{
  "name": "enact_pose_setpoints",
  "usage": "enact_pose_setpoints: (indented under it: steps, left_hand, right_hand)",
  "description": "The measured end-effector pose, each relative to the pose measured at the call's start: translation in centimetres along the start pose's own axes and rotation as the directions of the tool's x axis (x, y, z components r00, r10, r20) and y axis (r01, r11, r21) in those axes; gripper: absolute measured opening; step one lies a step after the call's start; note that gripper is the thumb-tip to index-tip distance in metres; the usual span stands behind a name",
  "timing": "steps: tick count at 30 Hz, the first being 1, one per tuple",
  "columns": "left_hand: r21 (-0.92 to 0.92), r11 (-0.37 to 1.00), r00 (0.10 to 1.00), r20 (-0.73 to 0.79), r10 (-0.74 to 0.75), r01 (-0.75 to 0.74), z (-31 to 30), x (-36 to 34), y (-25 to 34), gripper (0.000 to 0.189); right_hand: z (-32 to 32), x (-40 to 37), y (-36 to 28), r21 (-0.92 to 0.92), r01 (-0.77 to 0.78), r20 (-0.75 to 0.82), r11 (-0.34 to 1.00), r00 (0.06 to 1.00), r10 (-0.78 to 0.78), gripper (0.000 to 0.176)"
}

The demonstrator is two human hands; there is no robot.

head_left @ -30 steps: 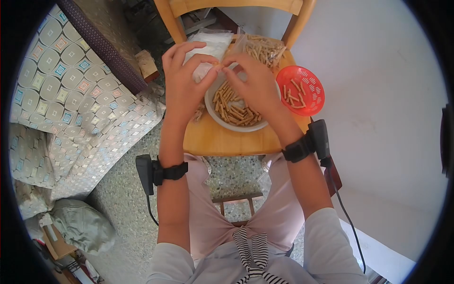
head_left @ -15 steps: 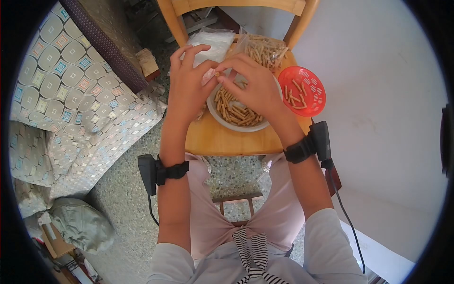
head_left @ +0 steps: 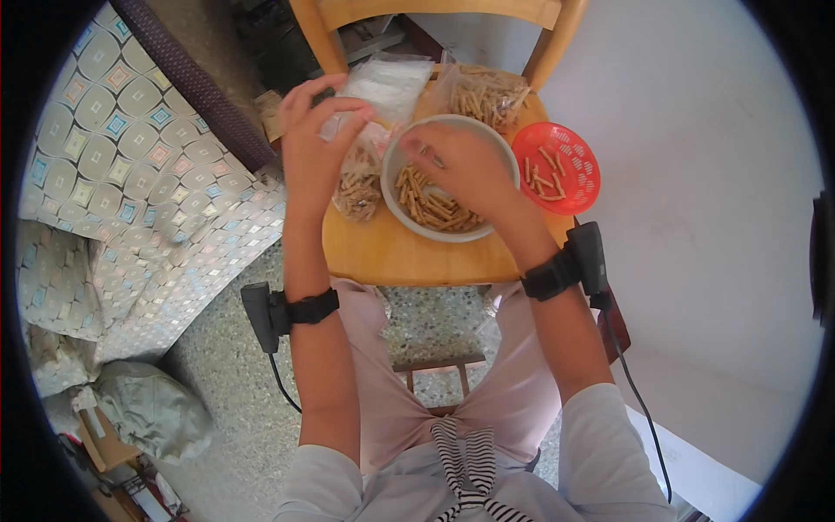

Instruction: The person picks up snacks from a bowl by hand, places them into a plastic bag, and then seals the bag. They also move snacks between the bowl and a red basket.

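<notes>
At upper centre, our left hand pinches the small bag. Our right hand reaches into the bowl of sticks, and we cannot tell its grip. We judge filling is underway; the next move calls for carrying sticks to the bag's mouth.

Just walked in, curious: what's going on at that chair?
A person works over a wooden chair seat. Their left hand pinches the top of a small clear bag partly filled with tan sticks; their right hand reaches into a white bowl of the same sticks. A red basket beside it holds a few more.
</notes>
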State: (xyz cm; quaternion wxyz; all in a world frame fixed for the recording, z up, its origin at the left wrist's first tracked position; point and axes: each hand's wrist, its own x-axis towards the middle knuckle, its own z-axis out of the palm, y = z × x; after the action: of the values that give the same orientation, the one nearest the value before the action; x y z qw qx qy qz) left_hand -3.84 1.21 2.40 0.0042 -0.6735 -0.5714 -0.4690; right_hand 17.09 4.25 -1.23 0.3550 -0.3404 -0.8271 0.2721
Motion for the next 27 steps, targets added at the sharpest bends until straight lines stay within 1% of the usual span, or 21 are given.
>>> enact_pose_setpoints:
  steps: [1,2,3,4,5,6,8,10,11,13,15,17,18,19,20,21,22,23,25,27]
  left_hand:
    - [-0.004,1.0,1.0,0.003,0.002,-0.002,-0.2,-0.1,-0.4,0.014]
    - [0.131,0.991,1.0,-0.018,-0.004,0.006,-0.3,-0.2,-1.0,0.014]
    - [0.265,0.964,0.999,-0.04,-0.007,0.018,-0.4,-0.4,-1.6,0.014]
    - [0.333,0.943,0.999,-0.038,0.025,-0.011,-0.4,-0.5,-2.4,0.015]
    - [0.333,0.943,0.999,-0.037,0.025,-0.011,-0.4,-0.5,-2.6,0.015]
    - [0.33,0.944,0.998,-0.058,0.003,0.016,-0.3,-0.5,-2.7,0.015]
    - [0.326,0.944,0.997,-0.08,-0.017,0.042,-0.3,-0.5,-2.7,0.016]
    - [0.396,0.911,0.992,-0.09,-0.086,0.115,-0.2,-0.7,-2.5,0.016]
    - [0.395,0.912,0.992,-0.088,-0.087,0.115,-0.2,-1.0,-2.7,0.016]
    - [0.468,0.874,0.99,-0.016,-0.14,0.131,0.0,-1.5,-3.4,0.015]
    - [0.454,0.882,0.991,-0.009,-0.134,0.123,-0.1,-1.5,-3.2,0.014]
    - [0.441,0.89,0.992,-0.003,-0.125,0.114,-0.1,-1.4,-3.3,0.014]
    - [0.437,0.895,0.991,0.05,-0.125,0.091,-0.1,-1.5,-3.5,0.015]
    - [0.431,0.9,0.987,0.102,-0.124,0.069,-0.1,-1.6,-3.7,0.016]
    - [0.432,0.899,0.987,0.101,-0.125,0.069,0.0,-1.7,-3.7,0.016]
    - [0.373,0.919,0.973,0.128,-0.19,0.13,0.2,-1.7,-3.6,0.016]
    - [0.315,0.929,0.954,0.158,-0.253,0.194,0.2,-1.7,-3.6,0.017]
    - [0.316,0.929,0.954,0.158,-0.253,0.194,0.2,-1.7,-3.5,0.017]
    - [0.408,0.896,0.948,0.176,-0.266,0.175,0.2,-1.7,-3.3,0.02]
    - [0.396,0.904,0.95,0.183,-0.252,0.163,0.9,-2.2,-4.1,0.021]
  right_hand:
    - [0.5,-0.5,1.2,-0.138,0.033,0.034,0.99,0.999,-0.028,0.021]
    - [0.6,-0.7,1.4,-0.272,0.069,0.071,0.96,0.996,-0.051,0.025]
    - [0.6,-1.0,1.6,-0.273,0.065,0.069,0.96,0.996,-0.048,0.025]
    - [0.7,-1.3,1.7,-0.37,0.015,0.187,0.929,0.981,0.058,0.031]
    - [0.8,-1.5,1.7,-0.467,-0.02,0.29,0.884,0.941,0.174,0.038]
    - [1.2,-1.6,1.9,-0.466,-0.021,0.29,0.885,0.941,0.175,0.038]
    - [2.3,-1.5,2.6,-0.395,0.05,0.305,0.917,0.949,0.08,0.043]
    - [3.4,-1.7,3.3,-0.402,0.059,0.289,0.914,0.955,0.065,0.044]
    - [3.6,-1.7,3.4,-0.411,0.069,0.274,0.909,0.96,0.05,0.045]
    - [3.5,-2.0,3.5,-0.416,0.069,0.254,0.907,0.966,0.043,0.045]
    - [3.3,-2.0,2.9,-0.418,0.073,0.236,0.905,0.971,0.03,0.046]
    - [3.1,-1.9,2.7,-0.495,-0.018,0.249,0.869,0.955,0.162,0.038]
    - [3.1,-1.8,2.8,-0.496,-0.019,0.248,0.868,0.955,0.162,0.038]
    - [3.2,-1.6,3.0,-0.557,-0.014,0.254,0.831,0.949,0.187,0.032]
    - [3.2,-1.4,2.9,-0.614,-0.007,0.26,0.789,0.942,0.211,0.027]
    - [3.1,-1.4,2.9,-0.613,-0.006,0.261,0.79,0.942,0.21,0.027]
    - [2.9,-1.4,2.9,-0.606,-0.029,0.254,0.795,0.94,0.228,0.021]
    - [2.8,-1.4,3.0,-0.6,-0.052,0.246,0.798,0.937,0.247,0.016]
    - [2.7,-1.4,3.3,-0.607,-0.055,0.248,0.793,0.935,0.254,0.013]
    - [2.5,-1.5,3.4,-0.612,-0.058,0.25,0.788,0.932,0.263,0.01]
